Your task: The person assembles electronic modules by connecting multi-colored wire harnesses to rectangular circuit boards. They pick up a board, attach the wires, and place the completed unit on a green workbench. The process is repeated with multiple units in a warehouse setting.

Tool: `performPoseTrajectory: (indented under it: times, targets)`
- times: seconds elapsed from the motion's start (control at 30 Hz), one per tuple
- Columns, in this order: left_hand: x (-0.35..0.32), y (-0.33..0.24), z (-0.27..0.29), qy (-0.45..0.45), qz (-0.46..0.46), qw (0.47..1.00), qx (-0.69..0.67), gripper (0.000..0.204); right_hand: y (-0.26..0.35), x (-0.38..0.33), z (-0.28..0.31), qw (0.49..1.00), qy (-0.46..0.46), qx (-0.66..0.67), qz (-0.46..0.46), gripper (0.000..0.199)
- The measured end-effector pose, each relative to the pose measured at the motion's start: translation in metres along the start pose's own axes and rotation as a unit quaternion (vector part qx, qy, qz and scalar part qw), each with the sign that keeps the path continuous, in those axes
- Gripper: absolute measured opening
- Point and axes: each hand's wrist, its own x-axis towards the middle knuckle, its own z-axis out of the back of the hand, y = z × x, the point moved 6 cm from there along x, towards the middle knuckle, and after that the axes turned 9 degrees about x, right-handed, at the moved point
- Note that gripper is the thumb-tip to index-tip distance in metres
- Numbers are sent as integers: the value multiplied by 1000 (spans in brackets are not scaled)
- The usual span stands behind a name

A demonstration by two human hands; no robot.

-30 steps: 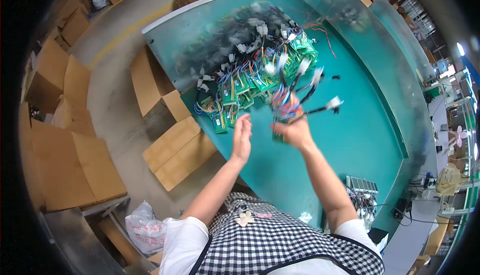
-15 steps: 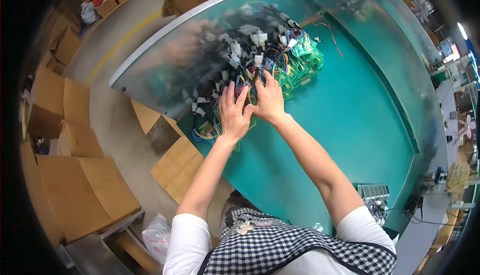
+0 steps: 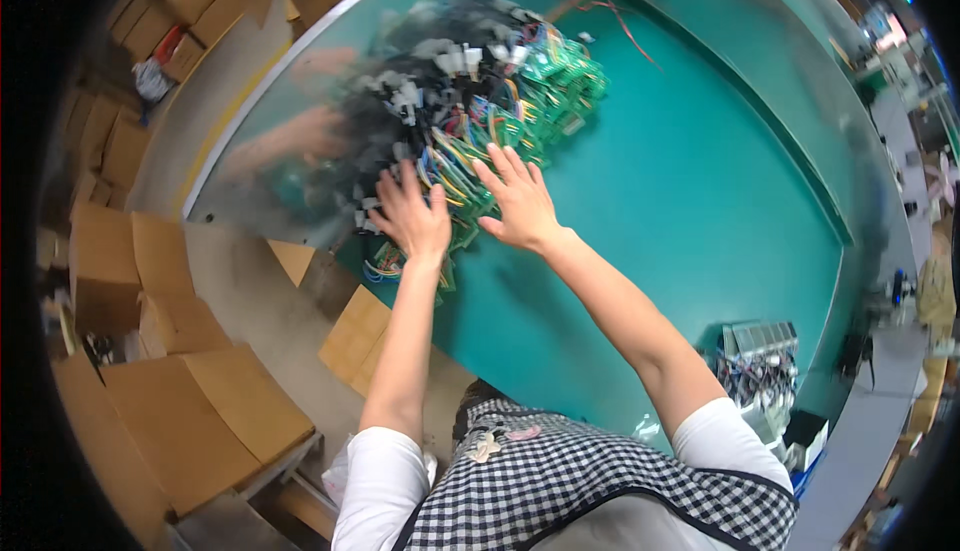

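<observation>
Two bare hands lie flat on a big heap of wired circuit boards (image 3: pixel 470 101) on the green table (image 3: pixel 680 201). This heap runs lengthwise from the near left table edge up and to the right toward the middle of the table, with black cables and white plugs massed on its far left side and green boards with coloured wires along its right and near side. Its far part is blurred, so single pieces cannot be told apart there.

Left hand (image 3: pixel 412 219) rests palm down on the near end of the heap, fingers spread wide and pointing away from the person, clasping nothing. Right hand (image 3: pixel 515 201) sits just beside it, also palm down with fingers splayed and pointing up and left, pressing on coloured wires and green boards; it grips nothing either. Both forearms reach forward from the lower edge, nearly straight, converging toward the heap.

Cardboard boxes (image 3: pixel 170 351) stand on the floor to the left of the table. Near the right table edge sits a small metal part with wires (image 3: pixel 758 346), well apart from the hands.
</observation>
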Motion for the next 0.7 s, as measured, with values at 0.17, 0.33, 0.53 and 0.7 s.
performPoseTrajectory:
  times: [0.17,0.33,0.53,0.7]
  targets:
    - [-20,-22,4,-31,-136,988,67,56,-11,-91,32,990,-99,83,-53,57]
    - [-12,-1,1,5,-167,983,80,55,-44,-235,79,965,-139,146,-171,37]
    - [-85,-31,17,7,-183,979,-86,54,-152,-403,248,834,-394,-140,-359,29]
    - [-256,-68,14,217,-187,928,-240,41,-232,-476,254,722,-159,-153,-655,65]
